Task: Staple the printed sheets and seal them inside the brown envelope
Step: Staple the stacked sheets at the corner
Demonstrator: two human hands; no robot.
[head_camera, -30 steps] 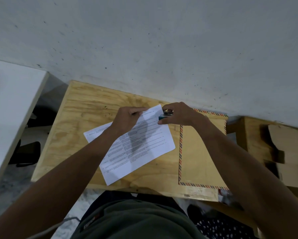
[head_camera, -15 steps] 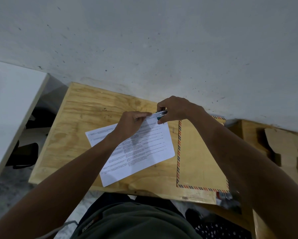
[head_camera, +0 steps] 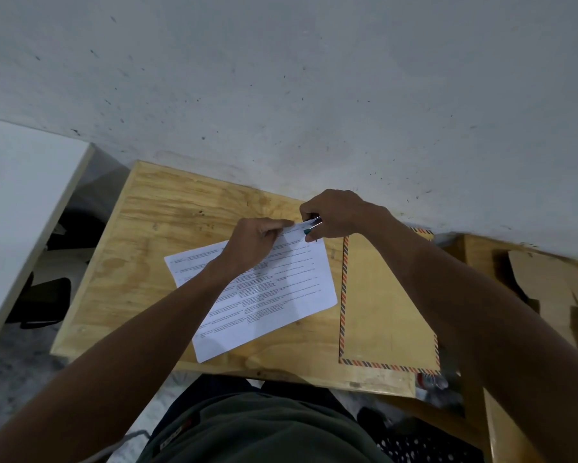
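Head view: brown envelope [head_camera: 388,302] lies flat beside printed sheets [head_camera: 264,295].

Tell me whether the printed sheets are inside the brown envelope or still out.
Out. The printed sheets lie spread on the wooden table beside the brown envelope, their far corner in the stapler.

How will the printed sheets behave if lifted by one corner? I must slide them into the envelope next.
The printed sheets look thin, so they would probably droop and bend. The far corner, pinched by the left hand at the stapler, already lifts off the table. They are likely very light.
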